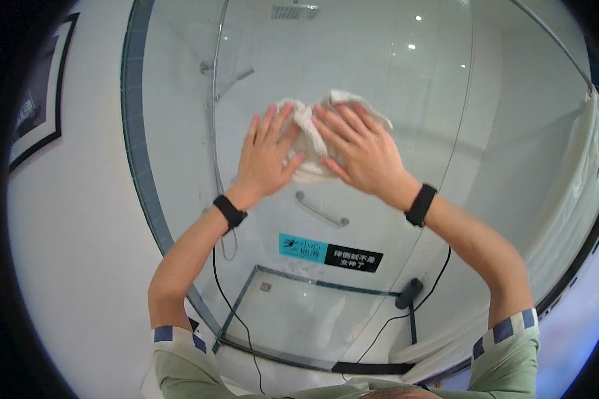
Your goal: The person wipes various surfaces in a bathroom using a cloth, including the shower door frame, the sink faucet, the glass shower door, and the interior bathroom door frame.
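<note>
Cloth (309, 143) middle (under 2 hands)

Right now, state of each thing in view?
Cloth: bunched, pressed flat against the glass under both hands.
Left hand: open, fingers spread, on the cloth.
Right hand: open, fingers spread, on the cloth.
Glass door: shut, as far as visible.
Shower head: no water running.

left hand (267, 154) flat, fingers spread | right hand (358, 149) flat, fingers spread

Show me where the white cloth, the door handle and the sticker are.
white cloth (307, 143), head view, bunched middle between the hands
door handle (321, 210), head view, middle of the bar
sticker (331, 253), head view, centre
</note>
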### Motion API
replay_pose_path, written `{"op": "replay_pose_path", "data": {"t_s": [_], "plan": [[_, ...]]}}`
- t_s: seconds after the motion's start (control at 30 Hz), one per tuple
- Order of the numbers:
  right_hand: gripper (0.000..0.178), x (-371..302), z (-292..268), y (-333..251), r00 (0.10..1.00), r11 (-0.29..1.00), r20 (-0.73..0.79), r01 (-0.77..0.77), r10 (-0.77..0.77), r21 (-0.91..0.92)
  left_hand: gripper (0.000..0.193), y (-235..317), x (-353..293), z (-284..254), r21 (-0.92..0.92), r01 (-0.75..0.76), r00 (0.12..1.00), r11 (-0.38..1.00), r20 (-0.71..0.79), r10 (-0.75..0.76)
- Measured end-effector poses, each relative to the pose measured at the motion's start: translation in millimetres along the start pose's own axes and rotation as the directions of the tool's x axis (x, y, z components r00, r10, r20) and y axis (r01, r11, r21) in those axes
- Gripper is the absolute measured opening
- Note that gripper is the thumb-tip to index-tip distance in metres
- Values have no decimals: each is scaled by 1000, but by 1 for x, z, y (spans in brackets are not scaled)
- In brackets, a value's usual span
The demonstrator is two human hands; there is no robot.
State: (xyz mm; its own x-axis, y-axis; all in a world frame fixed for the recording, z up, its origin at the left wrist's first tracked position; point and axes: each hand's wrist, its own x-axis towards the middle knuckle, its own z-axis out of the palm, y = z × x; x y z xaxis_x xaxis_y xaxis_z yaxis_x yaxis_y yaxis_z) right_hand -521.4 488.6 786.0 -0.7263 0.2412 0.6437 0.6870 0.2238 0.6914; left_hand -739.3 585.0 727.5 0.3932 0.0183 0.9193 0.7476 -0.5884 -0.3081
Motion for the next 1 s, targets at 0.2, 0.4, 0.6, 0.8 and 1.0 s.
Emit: {"op": "replay_pose_path", "data": {"t_s": [0.2,0.4,0.6,0.8,1.0], "plan": [[64,96,9,77,952,980,-305,-69,9,-187,65,-79,105,-17,115,15,985,993,-173,5],[67,165,11,132,920,933,-393,-138,-4,-332,64,-134,187,-27,166,-23,953,986,-293,72],[72,211,3,160,912,912,-410,-175,8,-371,62,-168,222,-35,203,29,958,979,-284,30],[72,208,17,139,912,892,-411,-180,-8,-415,61,-173,201,-29,243,-11,934,970,-343,97],[63,152,44,43,938,965,-325,34,-121,-260,61,-163,91,-26,195,-82,963,977,-237,128]]}}
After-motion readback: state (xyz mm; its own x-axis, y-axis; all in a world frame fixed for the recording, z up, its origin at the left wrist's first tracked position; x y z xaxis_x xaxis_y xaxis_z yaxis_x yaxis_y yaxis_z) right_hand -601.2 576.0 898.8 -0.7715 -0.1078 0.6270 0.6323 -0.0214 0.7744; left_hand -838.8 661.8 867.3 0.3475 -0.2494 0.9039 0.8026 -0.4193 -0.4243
